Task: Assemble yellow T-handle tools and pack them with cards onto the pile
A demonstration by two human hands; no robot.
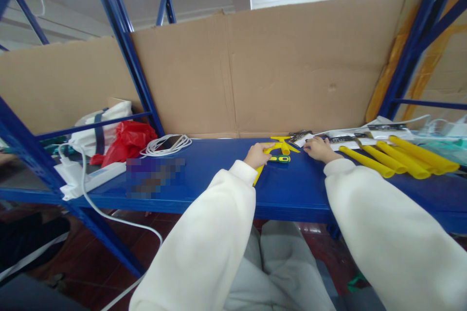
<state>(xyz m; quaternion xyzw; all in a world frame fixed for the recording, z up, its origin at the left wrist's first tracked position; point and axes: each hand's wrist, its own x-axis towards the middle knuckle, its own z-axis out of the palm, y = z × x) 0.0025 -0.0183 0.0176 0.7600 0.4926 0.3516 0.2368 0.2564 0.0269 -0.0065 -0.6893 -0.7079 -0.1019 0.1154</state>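
Note:
My left hand (257, 154) is closed round a long yellow plastic piece (259, 175), whose lower end sticks out below the fingers. Just right of it lies a green-and-black screwdriver handle (279, 159) on the blue tabletop (219, 165). Behind that are yellow plastic parts (285, 146), one crossing another. My right hand (320, 149) reaches the back of the table, its bent fingers at a small black-and-white packet (302, 139); the fingertips are partly hidden. Several yellow tubes (404, 158) lie side by side to its right.
More black-and-white packets (345, 142) lie behind the tubes. At left are a coiled white cable (168, 145), a red plastic bag (129, 141) and a white power strip (98, 177). A cardboard panel (292, 68) backs the table between blue metal posts (126, 48).

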